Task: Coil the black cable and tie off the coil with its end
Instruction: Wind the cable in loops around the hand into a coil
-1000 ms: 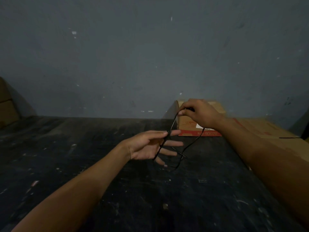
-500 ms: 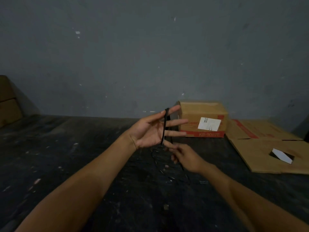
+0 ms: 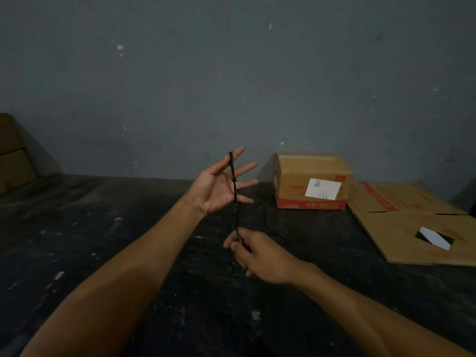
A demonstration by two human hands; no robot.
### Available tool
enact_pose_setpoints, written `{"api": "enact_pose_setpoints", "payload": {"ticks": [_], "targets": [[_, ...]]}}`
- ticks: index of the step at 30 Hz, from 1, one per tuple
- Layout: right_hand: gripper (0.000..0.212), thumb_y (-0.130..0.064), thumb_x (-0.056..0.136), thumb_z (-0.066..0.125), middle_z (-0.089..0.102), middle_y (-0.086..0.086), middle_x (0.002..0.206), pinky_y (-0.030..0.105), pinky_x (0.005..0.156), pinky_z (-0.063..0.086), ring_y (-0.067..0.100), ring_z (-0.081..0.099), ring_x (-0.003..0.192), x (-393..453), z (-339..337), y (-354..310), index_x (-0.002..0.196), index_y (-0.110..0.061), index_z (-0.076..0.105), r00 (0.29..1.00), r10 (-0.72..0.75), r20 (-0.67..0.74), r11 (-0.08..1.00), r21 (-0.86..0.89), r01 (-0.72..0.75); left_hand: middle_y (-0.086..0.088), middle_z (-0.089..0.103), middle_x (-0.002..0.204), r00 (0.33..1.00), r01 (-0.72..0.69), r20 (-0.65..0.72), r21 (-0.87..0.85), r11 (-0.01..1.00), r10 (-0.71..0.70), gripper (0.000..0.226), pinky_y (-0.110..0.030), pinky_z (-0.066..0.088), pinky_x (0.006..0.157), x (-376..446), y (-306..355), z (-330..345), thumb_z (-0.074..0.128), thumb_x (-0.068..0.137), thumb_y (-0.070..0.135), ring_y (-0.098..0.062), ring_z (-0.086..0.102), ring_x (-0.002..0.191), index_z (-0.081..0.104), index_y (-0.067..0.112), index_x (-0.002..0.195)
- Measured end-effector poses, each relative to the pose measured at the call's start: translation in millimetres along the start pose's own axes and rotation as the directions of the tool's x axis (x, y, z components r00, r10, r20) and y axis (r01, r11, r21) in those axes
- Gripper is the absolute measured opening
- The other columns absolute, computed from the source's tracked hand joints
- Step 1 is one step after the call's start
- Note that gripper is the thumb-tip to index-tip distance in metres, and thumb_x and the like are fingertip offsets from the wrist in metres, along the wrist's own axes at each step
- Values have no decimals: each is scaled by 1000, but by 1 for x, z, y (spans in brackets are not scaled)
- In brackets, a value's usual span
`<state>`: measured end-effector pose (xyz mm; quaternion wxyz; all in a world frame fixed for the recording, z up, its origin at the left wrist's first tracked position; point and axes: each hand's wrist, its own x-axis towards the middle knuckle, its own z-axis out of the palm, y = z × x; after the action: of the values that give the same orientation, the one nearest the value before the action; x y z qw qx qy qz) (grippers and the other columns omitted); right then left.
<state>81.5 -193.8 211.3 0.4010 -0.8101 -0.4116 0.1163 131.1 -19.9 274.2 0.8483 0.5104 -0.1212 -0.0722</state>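
Note:
My left hand point(image 3: 219, 188) is raised with the palm turned right and the fingers spread. The thin black cable point(image 3: 233, 176) runs in loops across its fingers, from the thumb side at the top down past the little finger. Below it my right hand point(image 3: 260, 255) pinches the cable strand between thumb and fingers and holds it taut under the left hand. A loose part of the cable point(image 3: 273, 229) bends off to the right of my right hand, just above the dark table point(image 3: 128, 228).
A closed cardboard box point(image 3: 313, 180) with a white label stands at the back right against the grey wall. A flattened cardboard sheet point(image 3: 412, 228) lies at the right. Another box point(image 3: 13, 150) sits at the far left edge.
My right hand came down from near the box to below my left hand, drawing the cable down. My left hand rose and tilted more upright with another turn of cable across its fingers.

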Motion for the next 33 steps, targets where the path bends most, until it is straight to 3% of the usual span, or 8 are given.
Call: {"api": "enact_pose_setpoints", "payload": {"ticks": [5, 10, 13, 16, 21, 23, 27, 33], "targets": [[21, -25, 101, 42, 53, -2, 65, 42, 59, 56, 15, 55, 57, -1, -12, -17, 110, -17, 59, 999, -19, -43, 996, -86, 15, -10, 47, 146, 995, -34, -92, -22, 999, 32, 38, -78, 21, 101, -1, -6, -9, 36, 98, 40, -45, 39, 134, 52, 39, 133], [18, -26, 98, 51, 59, -9, 66, 28, 54, 47, -1, 56, 56, 1, -41, -39, 94, -20, 68, 990, -112, -89, 961, -263, 85, -8, 45, 148, 990, 58, -132, 103, 993, -45, 35, -62, 26, 111, -6, -17, -16, 38, 97, 39, -36, 47, 125, 57, 38, 126], [16, -24, 97, 53, 55, -16, 63, 11, 49, 38, -11, 53, 51, 4, -67, -50, 102, -24, 68, 981, -123, -149, 956, -284, 77, -9, 55, 139, 989, 115, -105, 113, 987, -103, 41, -48, 46, 86, -9, -29, -26, 45, 93, 39, -27, 60, 106, 56, 34, 132], [19, -23, 98, 52, 58, -12, 68, 10, 50, 39, -9, 55, 51, 13, -99, -54, 105, -18, 69, 966, -92, -240, 965, -261, 27, -6, 60, 133, 982, 186, -70, 153, 970, -178, 46, -43, 48, 82, -17, -40, -26, 48, 90, 39, -25, 57, 107, 55, 31, 135], [17, -15, 98, 52, 51, -10, 44, 14, 37, 29, 3, 43, 37, 23, -132, -56, 94, -15, 68, 936, 39, -351, 998, -26, -51, -8, 50, 145, 953, 294, 14, 202, 934, -303, 42, -48, 47, 86, -31, -46, -18, 54, 88, 38, -30, 48, 119, 61, 34, 129], [20, -14, 98, 49, 41, -1, 53, 24, 40, 23, 9, 32, 43, 25, -142, -54, 91, -15, 68, 925, 128, -359, 989, 118, -91, -6, 50, 145, 942, 322, 23, 230, 918, -336, 44, -58, 41, 97, -34, -47, -16, 58, 84, 40, -33, 44, 128, 62, 36, 127], [23, -12, 100, 44, 35, 0, 58, 24, 41, 21, 10, 27, 46, 32, -155, -42, 101, -9, 67, 923, 240, -302, 958, 229, -174, -3, 53, 143, 924, 342, 68, 287, 895, -375, 46, -66, 25, 110, -38, -44, -11, 59, 82, 41, -37, 39, 136, 61, 36, 128], [27, -9, 100, 39, 34, -5, 53, 21, 38, 20, 8, 25, 43, 38, -163, -12, 98, -11, 65, 895, 365, -255, 888, 383, -253, -10, 42, 152, 850, 370, 301, 243, 897, -432, 54, -54, 44, 97, -38, -40, 5, 59, 90, 38, -42, 29, 141, 47, 28, 142]]}}
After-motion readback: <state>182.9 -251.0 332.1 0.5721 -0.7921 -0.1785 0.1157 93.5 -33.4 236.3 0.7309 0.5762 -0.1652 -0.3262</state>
